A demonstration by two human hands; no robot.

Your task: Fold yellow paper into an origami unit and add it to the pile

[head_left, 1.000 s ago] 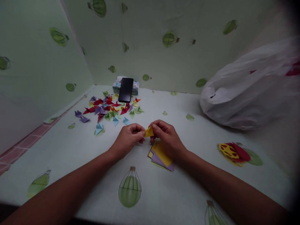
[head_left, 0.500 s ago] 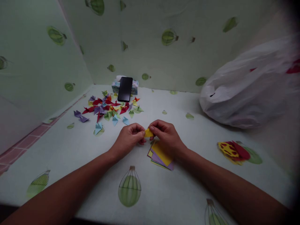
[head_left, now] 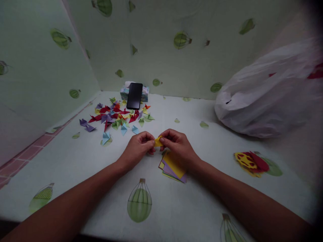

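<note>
A small folded piece of yellow paper point(head_left: 158, 142) is held up between my two hands, above the table. My left hand point(head_left: 140, 145) pinches its left end between thumb and fingers. The right end is gripped by the thumb and fingers of my right hand point(head_left: 178, 146). Under and beside my right hand lies a stack of square coloured papers point(head_left: 174, 168), yellow on top with purple and other colours below; the hand covers part of it. Several folded paper cranes point(head_left: 108, 117) in red, purple, green, blue and yellow are scattered at the back left.
A black phone point(head_left: 135, 96) leans against a tissue box point(head_left: 145, 94) behind the cranes. At the right stands a large white plastic bag point(head_left: 257, 97). Nearer on that side lie red and yellow cut-out pieces point(head_left: 252, 163). Balloon-patterned covering point(head_left: 111, 208) spreads over table and walls.
Both hands and the yellow paper have shifted very slightly to the left, and the paper's visible shape is a little different. Everything else stays put.
</note>
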